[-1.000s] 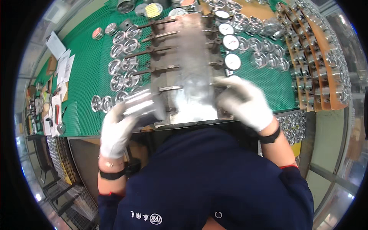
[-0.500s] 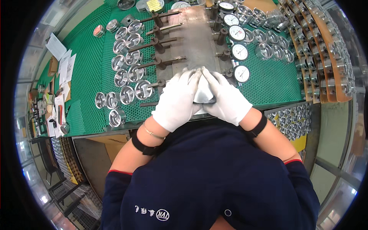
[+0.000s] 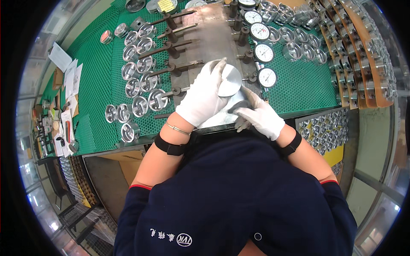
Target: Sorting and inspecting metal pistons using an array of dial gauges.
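Observation:
A silvery metal piston, its round flat crown facing up, is held at the near end of the metal plate. Clasping its left side is my white-gloved left hand, fingers wrapped over the far edge. My gloved right hand is closed just below and right of the crown, around a dark, curved-edged piece. Whether that piece belongs to the same piston I cannot tell. Its fingertips look stained grey. Under the hands lies a whitish, shiny sheet.
The worn metal plate has rods on posts along its left and dial gauges along its right. Several pistons stand left on the green mat; more stand right. Piston racks rise at far right.
Both hands enclosed the piston before. Now its crown is turned up into view in my left hand. My right hand has slid nearer to me and to the right.

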`<state>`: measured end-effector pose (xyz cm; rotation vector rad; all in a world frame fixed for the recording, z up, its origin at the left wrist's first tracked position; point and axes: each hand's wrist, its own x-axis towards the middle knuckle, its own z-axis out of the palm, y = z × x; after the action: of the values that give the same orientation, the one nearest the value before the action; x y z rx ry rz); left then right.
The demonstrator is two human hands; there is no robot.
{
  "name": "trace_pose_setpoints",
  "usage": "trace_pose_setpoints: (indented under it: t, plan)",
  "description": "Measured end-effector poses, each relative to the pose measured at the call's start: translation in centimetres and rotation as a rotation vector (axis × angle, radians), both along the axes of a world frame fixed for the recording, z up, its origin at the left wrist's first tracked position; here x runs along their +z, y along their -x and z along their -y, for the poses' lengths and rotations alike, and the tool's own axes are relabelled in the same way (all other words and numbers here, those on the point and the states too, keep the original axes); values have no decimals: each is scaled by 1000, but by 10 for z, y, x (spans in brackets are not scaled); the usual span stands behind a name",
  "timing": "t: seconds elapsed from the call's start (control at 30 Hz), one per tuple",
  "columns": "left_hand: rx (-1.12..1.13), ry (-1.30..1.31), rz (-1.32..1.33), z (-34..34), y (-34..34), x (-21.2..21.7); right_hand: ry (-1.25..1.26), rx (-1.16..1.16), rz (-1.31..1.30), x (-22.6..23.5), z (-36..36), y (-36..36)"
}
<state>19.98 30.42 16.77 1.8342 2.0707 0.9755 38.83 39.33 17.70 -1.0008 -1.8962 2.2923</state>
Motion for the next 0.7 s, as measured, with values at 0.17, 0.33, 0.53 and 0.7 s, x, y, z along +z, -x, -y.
trace_pose_setpoints:
  t: [0.17,0.33,0.53,0.7]
  plan:
    - [-7,-6,-12,-3,3,-2,174,-65,-18,5,2,2]
    - [-10,-12,-27,-5,2,0,-122,35,-47,-19,-6,-2]
    - [24,19,-32,-4,2,0,153,-28,-16,6,-1,3]
    - [-19,4,-3,-3,4,0,148,-22,-21,2,1,1]
